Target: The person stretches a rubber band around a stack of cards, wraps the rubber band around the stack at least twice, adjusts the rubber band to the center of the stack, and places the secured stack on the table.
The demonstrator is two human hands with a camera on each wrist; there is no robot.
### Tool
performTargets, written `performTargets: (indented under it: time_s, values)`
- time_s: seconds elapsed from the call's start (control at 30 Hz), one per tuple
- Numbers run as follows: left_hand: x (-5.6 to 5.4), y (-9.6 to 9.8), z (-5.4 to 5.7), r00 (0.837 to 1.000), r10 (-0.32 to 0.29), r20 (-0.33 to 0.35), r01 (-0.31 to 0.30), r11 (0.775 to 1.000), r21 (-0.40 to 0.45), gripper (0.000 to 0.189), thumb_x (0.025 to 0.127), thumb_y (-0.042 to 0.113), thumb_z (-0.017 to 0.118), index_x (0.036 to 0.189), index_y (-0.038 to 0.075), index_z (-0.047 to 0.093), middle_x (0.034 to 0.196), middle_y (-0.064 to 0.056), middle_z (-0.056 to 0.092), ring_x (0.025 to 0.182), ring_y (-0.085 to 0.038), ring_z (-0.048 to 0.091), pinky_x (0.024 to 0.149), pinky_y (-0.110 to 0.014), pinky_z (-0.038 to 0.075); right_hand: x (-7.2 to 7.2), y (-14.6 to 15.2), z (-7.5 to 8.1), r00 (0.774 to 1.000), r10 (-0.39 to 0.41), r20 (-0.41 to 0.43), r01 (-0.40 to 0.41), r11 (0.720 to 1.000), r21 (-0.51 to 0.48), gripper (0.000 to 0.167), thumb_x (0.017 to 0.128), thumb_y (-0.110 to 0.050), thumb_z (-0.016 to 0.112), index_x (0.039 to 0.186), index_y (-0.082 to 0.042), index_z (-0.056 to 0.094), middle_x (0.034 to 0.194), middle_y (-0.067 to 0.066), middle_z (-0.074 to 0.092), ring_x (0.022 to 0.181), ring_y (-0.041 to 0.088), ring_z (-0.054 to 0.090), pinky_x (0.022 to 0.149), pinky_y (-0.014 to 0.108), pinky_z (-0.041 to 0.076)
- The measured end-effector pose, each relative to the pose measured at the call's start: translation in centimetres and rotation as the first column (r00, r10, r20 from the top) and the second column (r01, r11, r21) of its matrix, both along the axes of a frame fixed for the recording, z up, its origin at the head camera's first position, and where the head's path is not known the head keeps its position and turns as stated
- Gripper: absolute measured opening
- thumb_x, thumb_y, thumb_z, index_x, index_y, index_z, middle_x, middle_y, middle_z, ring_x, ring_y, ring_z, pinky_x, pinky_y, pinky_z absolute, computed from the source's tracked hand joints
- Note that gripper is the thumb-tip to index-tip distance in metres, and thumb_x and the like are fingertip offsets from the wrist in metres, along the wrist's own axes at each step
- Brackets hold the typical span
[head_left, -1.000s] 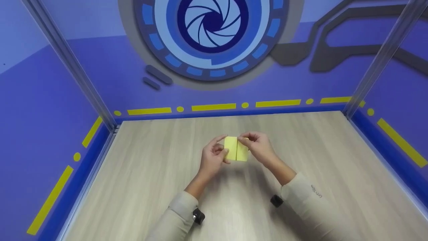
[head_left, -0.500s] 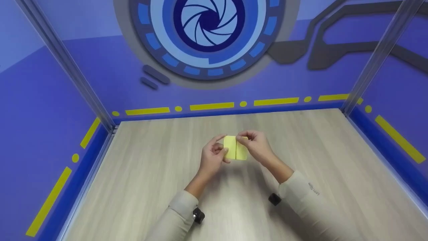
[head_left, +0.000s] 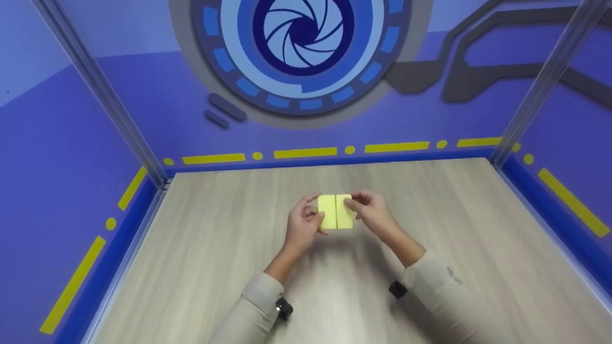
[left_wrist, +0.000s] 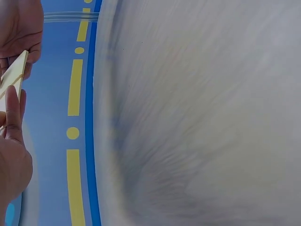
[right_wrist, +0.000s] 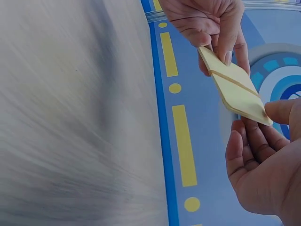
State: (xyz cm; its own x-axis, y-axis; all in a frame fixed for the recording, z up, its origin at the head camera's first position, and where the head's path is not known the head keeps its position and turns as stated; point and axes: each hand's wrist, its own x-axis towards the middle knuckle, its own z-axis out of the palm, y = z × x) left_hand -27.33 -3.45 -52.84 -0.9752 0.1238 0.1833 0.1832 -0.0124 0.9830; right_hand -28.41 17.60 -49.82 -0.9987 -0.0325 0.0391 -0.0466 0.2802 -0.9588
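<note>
A small square pad of pale yellow paper notes [head_left: 327, 212] is held up above the table, its broad face toward the head camera. A thin band [right_wrist: 233, 84], tan in the right wrist view, runs straight across its middle. My left hand [head_left: 302, 224] pinches the pad's left side, thumb in front and fingers behind. My right hand [head_left: 375, 214] pinches the upper right side, its thumb [right_wrist: 282, 112] on the face. In the left wrist view the pad [left_wrist: 15, 70] shows at the left edge, between both hands and partly cut off.
The wood-grain table [head_left: 215, 248] lies below the hands. Blue printed walls [head_left: 143, 105] with yellow dashes close the back and both sides. Metal posts [head_left: 103, 95] stand at the back corners. A black wrist camera [head_left: 284, 309] sits by the left sleeve.
My right hand has shifted from the band at the pad's top middle to its right side. More of the pad's right half shows now. My left hand keeps its hold.
</note>
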Motion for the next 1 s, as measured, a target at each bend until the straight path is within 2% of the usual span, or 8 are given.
performTargets:
  time_s: [0.2,0.33,0.6,0.77,0.9,1.0]
  values:
    - [0.0,-0.1,-0.2,0.999,0.045,0.004,-0.045,0.999,-0.002,0.048,0.103,0.002,0.063,0.148,0.018,0.059,0.096,-0.013,0.074,0.076,-0.019,0.073,0.059,-0.042,0.065,0.9,0.1,-1.3,0.997,0.04,0.067,-0.041,0.999,0.015,0.024,0.102,-0.022,0.07,0.115,-0.002,0.072,0.096,0.006,0.072,0.085,0.017,0.065,0.073,0.033,0.058]
    - [-0.1,-0.1,-0.3,0.997,0.069,0.017,-0.069,0.998,0.009,0.049,0.102,0.001,0.064,0.148,0.018,0.06,0.099,-0.015,0.075,0.075,-0.019,0.072,0.06,-0.046,0.066,1.5,-0.2,-2.0,0.997,0.051,0.063,-0.051,0.999,-0.003,0.023,0.101,-0.018,0.07,0.117,-0.001,0.071,0.092,0.006,0.072,0.081,0.015,0.067,0.071,0.03,0.058]
    - [-0.3,0.1,-0.7,0.994,0.095,0.058,-0.098,0.993,0.061,0.051,0.102,0.0,0.064,0.151,0.01,0.056,0.096,-0.014,0.075,0.062,-0.016,0.064,0.058,-0.033,0.064,2.2,-0.6,-2.5,0.999,0.041,0.004,-0.041,0.999,-0.028,0.024,0.101,-0.013,0.071,0.121,0.001,0.068,0.093,0.011,0.076,0.079,0.015,0.068,0.065,0.024,0.056]
    - [-0.2,0.4,-0.6,0.992,0.099,0.083,-0.108,0.989,0.1,0.05,0.102,-0.002,0.062,0.15,0.011,0.054,0.098,-0.015,0.074,0.071,-0.023,0.071,0.06,-0.034,0.066,2.4,-1.2,-2.8,0.997,0.069,0.04,-0.066,0.995,-0.075,0.019,0.1,-0.014,0.071,0.115,-0.002,0.069,0.089,0.005,0.077,0.08,0.017,0.07,0.067,0.025,0.057]
    - [-0.1,0.7,-0.5,0.99,0.108,0.089,-0.117,0.987,0.107,0.049,0.103,-0.002,0.061,0.149,0.011,0.053,0.1,-0.018,0.075,0.076,-0.021,0.073,0.061,-0.034,0.067,2.4,-1.8,-3.0,0.992,0.094,0.085,-0.08,0.984,-0.157,0.019,0.101,-0.015,0.069,0.113,-0.001,0.07,0.083,0.002,0.077,0.078,0.016,0.07,0.068,0.026,0.058]
    - [0.0,0.7,-0.4,0.991,0.108,0.076,-0.115,0.988,0.103,0.049,0.103,-0.002,0.061,0.149,0.01,0.053,0.098,-0.017,0.075,0.076,-0.019,0.073,0.061,-0.033,0.066,2.4,-2.1,-3.2,0.99,0.109,0.092,-0.091,0.979,-0.181,0.02,0.102,-0.016,0.068,0.112,0.001,0.071,0.081,0.001,0.077,0.077,0.015,0.07,0.069,0.026,0.058]
